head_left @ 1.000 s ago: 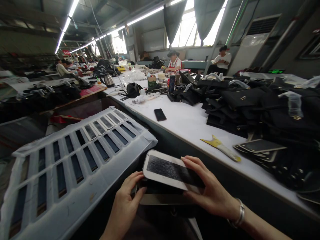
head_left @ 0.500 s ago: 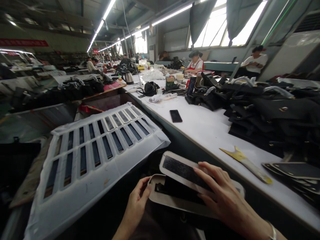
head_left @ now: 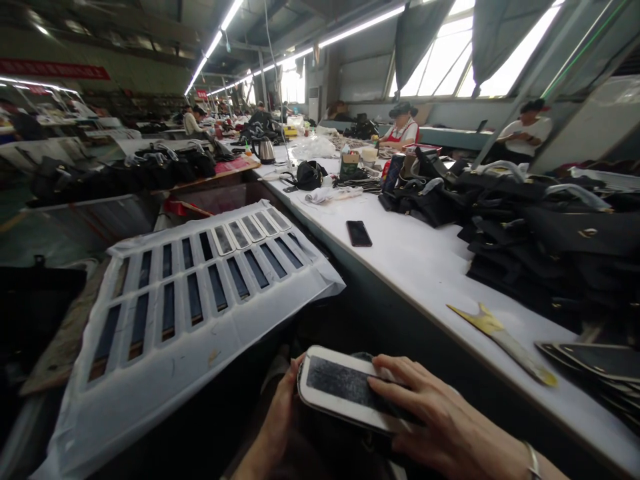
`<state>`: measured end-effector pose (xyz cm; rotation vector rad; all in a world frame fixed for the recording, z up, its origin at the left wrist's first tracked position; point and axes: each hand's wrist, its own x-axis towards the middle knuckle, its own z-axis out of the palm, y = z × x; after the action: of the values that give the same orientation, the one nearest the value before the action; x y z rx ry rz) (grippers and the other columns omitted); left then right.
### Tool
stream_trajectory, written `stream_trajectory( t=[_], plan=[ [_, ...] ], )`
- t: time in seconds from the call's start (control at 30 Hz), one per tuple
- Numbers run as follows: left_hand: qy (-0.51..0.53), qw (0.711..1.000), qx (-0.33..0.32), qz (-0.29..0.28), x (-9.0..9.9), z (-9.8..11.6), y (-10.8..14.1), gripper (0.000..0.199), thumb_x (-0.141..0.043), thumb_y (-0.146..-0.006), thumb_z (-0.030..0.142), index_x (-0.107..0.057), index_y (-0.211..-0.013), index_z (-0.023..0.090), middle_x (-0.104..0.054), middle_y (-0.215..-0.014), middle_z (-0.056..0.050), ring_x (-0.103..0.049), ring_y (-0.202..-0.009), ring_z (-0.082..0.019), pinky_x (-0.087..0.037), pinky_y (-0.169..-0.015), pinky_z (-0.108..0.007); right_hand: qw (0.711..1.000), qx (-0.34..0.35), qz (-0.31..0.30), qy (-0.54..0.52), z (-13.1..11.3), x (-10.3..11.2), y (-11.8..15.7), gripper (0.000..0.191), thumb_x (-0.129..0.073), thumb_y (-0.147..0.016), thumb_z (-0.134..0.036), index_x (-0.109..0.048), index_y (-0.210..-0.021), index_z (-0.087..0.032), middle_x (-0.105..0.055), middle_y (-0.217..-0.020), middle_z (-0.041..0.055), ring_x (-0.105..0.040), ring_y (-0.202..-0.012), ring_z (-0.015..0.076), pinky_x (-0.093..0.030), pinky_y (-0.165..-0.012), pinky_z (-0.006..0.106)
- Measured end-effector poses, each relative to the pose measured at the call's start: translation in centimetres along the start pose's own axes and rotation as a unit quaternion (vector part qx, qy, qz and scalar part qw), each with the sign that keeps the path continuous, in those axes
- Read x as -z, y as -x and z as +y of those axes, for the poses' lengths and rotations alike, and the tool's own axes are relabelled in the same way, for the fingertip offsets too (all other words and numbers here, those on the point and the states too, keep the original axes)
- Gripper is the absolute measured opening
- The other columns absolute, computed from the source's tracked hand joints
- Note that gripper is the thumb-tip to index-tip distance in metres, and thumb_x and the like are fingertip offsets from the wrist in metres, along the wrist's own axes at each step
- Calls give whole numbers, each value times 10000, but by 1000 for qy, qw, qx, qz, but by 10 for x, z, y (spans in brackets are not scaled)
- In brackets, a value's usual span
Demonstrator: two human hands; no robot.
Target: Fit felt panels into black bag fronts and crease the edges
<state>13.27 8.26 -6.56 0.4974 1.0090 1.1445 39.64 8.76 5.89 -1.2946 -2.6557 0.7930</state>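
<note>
Beside the near edge of the white table (head_left: 420,273), a sheet-covered board (head_left: 165,380) is set. Just off that edge, one pale-bordered panel (head_left: 345,387) is gripped at its left end by the left hand (head_left: 279,407) and at its right by the right hand (head_left: 433,407), fingers across its face; placement is judged nearly done, though the underside is hidden. Five like panels (head_left: 239,235) are left at the board's far right corner.

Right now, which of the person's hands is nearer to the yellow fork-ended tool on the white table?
Right. The right hand is over the end of the white-bordered panel nearer the yellow fork-ended tool; the left hand is at the opposite end, farther away.
</note>
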Motion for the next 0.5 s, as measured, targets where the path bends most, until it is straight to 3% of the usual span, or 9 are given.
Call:
stream_trajectory(
  t=[0.17, 0.33, 0.5],
  plan=[
    [40, 999, 23, -15, -8, -7, 1, 573, -523, -861, 663, -714, -1149, 206, -735, -1135, -66, -560, -1220, -319, -372, -1084, -406, 999, -14, -38, 21, -6, 4, -11, 614, -695, -764, -205, -560, -1350, -329, -473, -1480, 69, -488, -1288, 321, -421, -1088, 493],
    [68, 997, 3, -29, -10, -8, 2, 526, -495, -906, 608, -667, -1240, 241, -686, -1250, -45, -519, -1283, -289, -345, -1121, -390, 998, -6, -47, 30, 5, -11, -4, 694, -645, -828, -229, -408, -1458, -398, -397, -1539, 22, -407, -1365, 292, -392, -1120, 479],
    [89, 996, -17, -19, -9, -18, -1, 549, -486, -902, 623, -660, -1253, 238, -652, -1305, -67, -509, -1294, -296, -361, -1117, -405, 999, -5, -52, -9, 11, -11, -3, 502, -545, -942, -434, -466, -1434, -371, -402, -1537, 53, -338, -1415, 308, -347, -1145, 510]
  ],
)
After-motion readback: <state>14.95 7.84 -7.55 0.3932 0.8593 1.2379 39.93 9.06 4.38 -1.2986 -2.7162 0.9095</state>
